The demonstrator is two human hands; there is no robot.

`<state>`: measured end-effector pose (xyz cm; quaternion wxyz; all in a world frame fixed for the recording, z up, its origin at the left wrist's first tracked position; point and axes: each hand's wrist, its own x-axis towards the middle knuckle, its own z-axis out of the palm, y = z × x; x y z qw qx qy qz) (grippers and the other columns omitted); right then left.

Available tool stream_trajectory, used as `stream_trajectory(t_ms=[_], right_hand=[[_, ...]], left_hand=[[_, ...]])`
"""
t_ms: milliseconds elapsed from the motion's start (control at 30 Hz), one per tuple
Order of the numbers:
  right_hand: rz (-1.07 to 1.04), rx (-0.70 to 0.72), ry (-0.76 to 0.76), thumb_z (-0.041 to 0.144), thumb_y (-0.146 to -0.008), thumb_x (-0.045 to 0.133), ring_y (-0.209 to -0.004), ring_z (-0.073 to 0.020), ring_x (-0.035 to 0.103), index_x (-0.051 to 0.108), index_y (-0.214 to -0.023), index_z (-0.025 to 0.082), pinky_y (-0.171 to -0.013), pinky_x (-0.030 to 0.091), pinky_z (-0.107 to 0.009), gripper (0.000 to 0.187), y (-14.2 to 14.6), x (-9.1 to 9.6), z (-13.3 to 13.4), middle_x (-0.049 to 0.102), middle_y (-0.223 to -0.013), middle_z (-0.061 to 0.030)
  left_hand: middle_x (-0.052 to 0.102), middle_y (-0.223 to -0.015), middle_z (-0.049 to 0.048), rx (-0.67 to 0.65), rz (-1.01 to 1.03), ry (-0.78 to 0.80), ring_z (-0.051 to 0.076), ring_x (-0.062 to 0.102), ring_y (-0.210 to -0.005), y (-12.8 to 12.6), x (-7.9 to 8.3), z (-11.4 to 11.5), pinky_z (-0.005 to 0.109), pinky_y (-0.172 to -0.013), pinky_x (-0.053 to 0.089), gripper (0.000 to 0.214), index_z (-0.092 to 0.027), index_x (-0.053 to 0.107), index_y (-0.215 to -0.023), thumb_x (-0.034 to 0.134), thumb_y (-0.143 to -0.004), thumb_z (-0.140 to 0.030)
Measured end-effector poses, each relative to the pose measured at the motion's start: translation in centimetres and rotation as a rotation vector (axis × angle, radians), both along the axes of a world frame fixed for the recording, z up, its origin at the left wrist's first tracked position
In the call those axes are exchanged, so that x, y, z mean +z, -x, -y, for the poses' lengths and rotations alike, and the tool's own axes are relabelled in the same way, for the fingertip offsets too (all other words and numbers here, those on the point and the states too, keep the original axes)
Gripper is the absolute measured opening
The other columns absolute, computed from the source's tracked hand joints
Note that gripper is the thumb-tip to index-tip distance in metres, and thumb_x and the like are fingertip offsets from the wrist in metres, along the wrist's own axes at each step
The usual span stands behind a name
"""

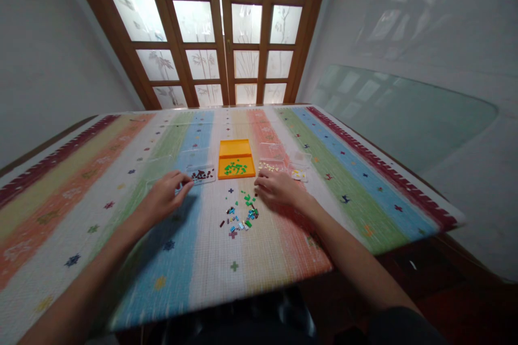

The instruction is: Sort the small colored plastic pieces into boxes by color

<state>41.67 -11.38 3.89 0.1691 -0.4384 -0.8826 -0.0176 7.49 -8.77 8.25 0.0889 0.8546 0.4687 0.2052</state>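
A small pile of tiny coloured pieces point(240, 216), green, blue and dark red, lies on the striped cloth between my hands. My left hand point(165, 195) rests on the cloth with curled fingers, its fingertips touching a clear tray of dark pieces point(202, 174). My right hand point(279, 186) lies palm down, fingers bent, just right of the pile and in front of a clear tray of pale yellow pieces point(270, 165). An orange tray point(236, 149) holding green pieces stands behind the pile. Whether either hand pinches a piece is hidden.
The table carries a striped multicoloured cloth point(121, 226). Another small clear tray point(299, 174) sits at the right of the row. Wooden glazed doors point(226, 32) stand behind the table; a glass sheet point(404, 113) leans on the right wall. The table's front edge is near my body.
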Motion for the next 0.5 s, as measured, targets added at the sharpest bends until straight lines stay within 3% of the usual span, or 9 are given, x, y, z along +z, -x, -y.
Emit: stream_trajectory(t_ms=[200, 367, 500], right_hand=[[-0.001, 0.001, 0.009, 0.019, -0.092, 0.055, -0.073, -0.0148, 0.049, 0.069, -0.085, 0.018, -0.061, 0.027, -0.031, 0.015, 0.2, 0.2, 0.1, 0.065, -0.094, -0.0072], [0.02, 0.004, 0.026, 0.02, -0.093, 0.055, -0.073, -0.015, 0.048, 0.069, -0.083, 0.018, -0.061, 0.028, -0.031, 0.017, 0.2, 0.3, 0.0, 0.065, -0.091, -0.0073], [0.016, -0.01, 0.031, 0.021, -0.093, 0.055, -0.071, -0.015, 0.048, 0.069, -0.084, 0.018, -0.061, 0.027, -0.031, 0.018, 0.2, 0.2, -0.1, 0.065, -0.09, -0.0073]], left_hand=[[0.064, -0.08, 0.0088, 0.202, -0.082, 0.007, 0.028, 0.063, -0.078, 5.8, 0.2, -1.5, 0.042, -0.082, 0.05, 0.029, -0.022, 0.064, -0.079, 0.047, -0.083, -0.045], [0.063, -0.076, 0.0091, 0.185, -0.096, 0.044, 0.028, 0.062, -0.076, 7.2, -0.7, -2.5, 0.041, -0.083, 0.049, 0.027, -0.024, 0.063, -0.072, 0.048, -0.08, -0.044], [0.066, -0.082, 0.0118, 0.175, -0.122, 0.022, 0.029, 0.063, -0.084, 7.0, -0.7, -2.7, 0.042, -0.087, 0.05, 0.03, -0.023, 0.066, -0.077, 0.045, -0.082, -0.044]])
